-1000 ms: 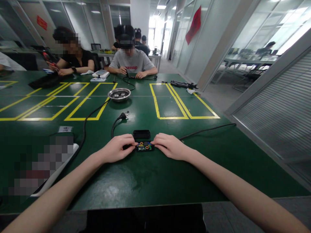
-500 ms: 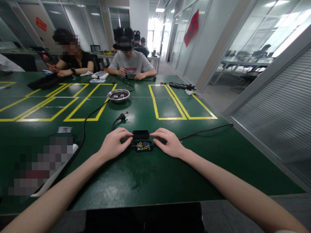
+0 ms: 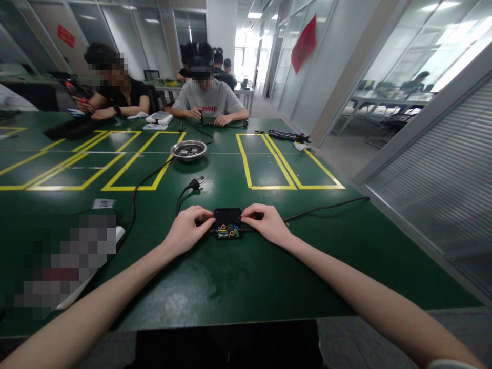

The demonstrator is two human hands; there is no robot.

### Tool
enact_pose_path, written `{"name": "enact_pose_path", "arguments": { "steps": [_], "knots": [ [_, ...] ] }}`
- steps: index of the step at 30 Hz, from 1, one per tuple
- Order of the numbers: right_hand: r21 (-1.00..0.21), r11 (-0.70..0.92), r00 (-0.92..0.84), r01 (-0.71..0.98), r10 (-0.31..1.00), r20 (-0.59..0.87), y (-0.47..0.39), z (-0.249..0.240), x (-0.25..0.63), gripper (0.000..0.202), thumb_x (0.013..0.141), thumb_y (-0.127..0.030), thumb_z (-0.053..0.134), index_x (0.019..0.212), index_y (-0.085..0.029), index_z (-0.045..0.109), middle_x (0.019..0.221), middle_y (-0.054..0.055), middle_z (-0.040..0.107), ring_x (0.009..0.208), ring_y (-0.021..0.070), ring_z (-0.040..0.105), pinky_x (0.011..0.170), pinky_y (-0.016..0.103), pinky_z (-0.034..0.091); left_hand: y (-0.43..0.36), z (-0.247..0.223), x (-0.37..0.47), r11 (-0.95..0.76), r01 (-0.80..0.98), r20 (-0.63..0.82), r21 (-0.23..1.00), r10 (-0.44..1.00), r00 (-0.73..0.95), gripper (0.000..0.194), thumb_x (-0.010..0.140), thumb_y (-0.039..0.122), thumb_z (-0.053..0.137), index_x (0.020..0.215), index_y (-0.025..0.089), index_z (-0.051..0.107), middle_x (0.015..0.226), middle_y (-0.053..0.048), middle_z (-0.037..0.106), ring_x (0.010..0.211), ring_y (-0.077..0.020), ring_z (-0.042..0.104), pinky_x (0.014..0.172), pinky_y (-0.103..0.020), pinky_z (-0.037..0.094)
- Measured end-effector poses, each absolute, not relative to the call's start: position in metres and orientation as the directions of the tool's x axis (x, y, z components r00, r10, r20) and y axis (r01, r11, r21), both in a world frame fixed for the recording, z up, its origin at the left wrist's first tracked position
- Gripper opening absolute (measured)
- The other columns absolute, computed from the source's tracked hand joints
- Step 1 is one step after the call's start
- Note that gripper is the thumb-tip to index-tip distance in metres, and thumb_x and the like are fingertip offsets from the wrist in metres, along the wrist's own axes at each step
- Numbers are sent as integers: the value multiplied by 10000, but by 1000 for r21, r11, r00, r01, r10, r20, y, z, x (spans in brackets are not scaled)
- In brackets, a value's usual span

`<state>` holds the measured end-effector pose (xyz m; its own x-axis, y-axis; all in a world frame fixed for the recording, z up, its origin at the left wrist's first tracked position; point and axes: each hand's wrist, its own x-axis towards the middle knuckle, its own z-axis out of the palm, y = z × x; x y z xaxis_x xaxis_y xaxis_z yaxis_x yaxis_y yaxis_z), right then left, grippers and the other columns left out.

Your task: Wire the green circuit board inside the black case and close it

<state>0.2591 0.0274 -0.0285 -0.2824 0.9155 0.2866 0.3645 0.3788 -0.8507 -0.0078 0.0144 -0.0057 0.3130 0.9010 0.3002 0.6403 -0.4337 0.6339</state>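
Between my two hands is a black plastic cover (image 3: 227, 214), its hollow side facing me. My left hand (image 3: 191, 224) pinches its left end between thumb and fingers, and my right hand (image 3: 268, 221) pinches its right end. Just in front of the cover, on the green table, lies an open black adapter case with a circuit board (image 3: 228, 232) inside; copper-coloured coils and small blue parts show on the board. A black cable (image 3: 325, 208) runs off to the right from behind my right hand. Beyond my left hand lies a black power plug (image 3: 195, 184) with its prongs pointing right.
A steel bowl (image 3: 188, 150) with metal parts stands farther back. Yellow tape rectangles mark the green table (image 3: 215, 292). At left are a blurred-out flat object (image 3: 73, 261) and a number card (image 3: 103, 204). Two people work across the table; a black tripod-like item (image 3: 288, 136) lies at back right.
Fingers of both hands have closed on the cover's ends. The cover has tilted, showing more of its inside, and has shifted slightly right, nearer the case.
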Motion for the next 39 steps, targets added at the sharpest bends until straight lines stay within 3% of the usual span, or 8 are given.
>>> {"name": "enact_pose_path", "arguments": {
  "steps": [7, 12, 20, 25, 33, 36, 39],
  "knots": [
    [-940, 293, -268, 172, 933, 241, 19, -25, 251, 173, 775, -298, 788, 861, -200, 675, 846, 15, 733, 798, 172, 712, 765, 313, 602, 13, 3, -9, -440, 625, 329, 644, 898, 293, 142, 870, 305, 671, 869, 186, 748, 787, -21, 733, 667, -166, 614, 695, -298, 510],
    [-933, 316, -297, 172, 920, 256, 19, -24, 253, 290, 807, -273, 749, 1082, -197, 700, 864, 10, 715, 813, 162, 709, 807, 331, 620, 11, 5, -9, -481, 608, 355, 632, 877, 324, 151, 873, 318, 647, 848, 186, 716, 781, -20, 724, 678, -166, 611, 685, -295, 504],
    [-894, 395, -332, 210, 889, 315, 19, -24, 254, 155, 863, -297, 723, 966, -182, 745, 899, 43, 719, 828, 171, 717, 790, 328, 639, 9, 6, -9, -522, 591, 364, 615, 853, 374, 98, 857, 252, 626, 819, 187, 689, 781, -18, 705, 710, -168, 627, 692, -289, 506],
    [-856, 470, -402, 216, 842, 360, 17, -22, 256, 107, 868, -214, 690, 959, -181, 735, 920, 43, 723, 838, 169, 720, 812, 338, 637, 9, 6, -8, -556, 563, 374, 612, 830, 413, 81, 832, 224, 596, 778, 183, 641, 761, -15, 660, 719, -166, 617, 666, -274, 472],
    [-732, 644, -551, 221, 702, 451, 13, -17, 262, 237, 823, -88, 619, 1017, -196, 704, 1199, 109, 659, 1071, 214, 691, 898, 381, 616, 7, 7, -9, -595, 564, 338, 573, 798, 499, 67, 783, 163, 545, 751, 191, 596, 765, -7, 633, 711, -156, 576, 658, -266, 446],
    [-673, 701, -615, 237, 644, 455, 11, -14, 263, 291, 817, -74, 613, 1070, -200, 685, 1173, 113, 696, 1091, 232, 685, 958, 418, 578, 5, 8, -8, -612, 549, 322, 569, 781, 535, 91, 813, 185, 548, 729, 188, 585, 804, -19, 631, 747, -162, 585, 687, -277, 456],
    [-667, 691, -611, 279, 664, 432, 10, -14, 262, 247, 866, -155, 662, 1109, -200, 677, 1141, 108, 721, 1058, 236, 692, 951, 418, 569, 4, 9, -7, -612, 550, 320, 569, 780, 537, 168, 876, 273, 573, 731, 190, 562, 825, -25, 627, 753, -164, 582, 698, -285, 462]
  ]
}}
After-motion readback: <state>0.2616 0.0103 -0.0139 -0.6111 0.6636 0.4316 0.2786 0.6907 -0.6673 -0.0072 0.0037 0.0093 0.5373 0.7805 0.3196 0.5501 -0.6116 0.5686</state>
